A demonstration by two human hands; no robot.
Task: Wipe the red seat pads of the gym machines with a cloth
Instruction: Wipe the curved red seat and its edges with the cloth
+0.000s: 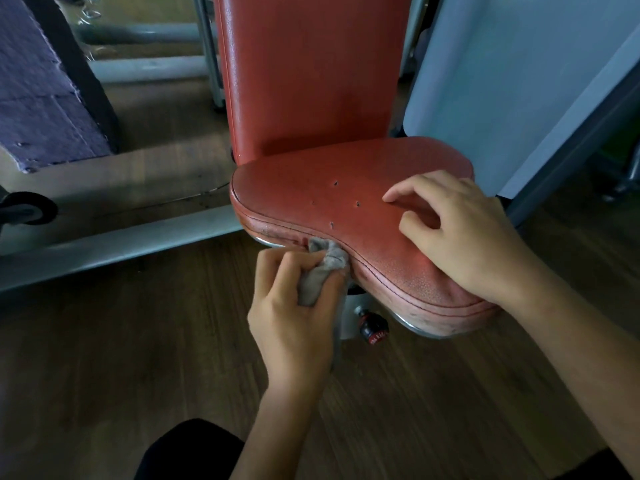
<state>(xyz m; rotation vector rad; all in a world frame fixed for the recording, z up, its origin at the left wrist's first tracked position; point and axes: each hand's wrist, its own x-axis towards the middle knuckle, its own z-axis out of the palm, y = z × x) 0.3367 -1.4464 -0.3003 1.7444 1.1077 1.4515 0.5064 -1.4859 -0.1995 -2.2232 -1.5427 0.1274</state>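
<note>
A red seat pad [311, 188] with several small holes fills the middle of the view, and a red back pad [308, 71] rises behind it. My left hand [294, 306] grips a bunched grey cloth [322, 268] and presses it against the pad's front edge at the stitched seam. My right hand [460, 230] rests on top of the seat's right side, fingers bent and touching the surface.
A chrome seat post with a red-and-black adjustment knob [374, 329] sits under the pad. Grey machine frame bars [114, 247] run along the wooden floor at left. A pale blue-grey panel [512, 81] stands at right. My dark-clothed knee [187, 452] is at the bottom.
</note>
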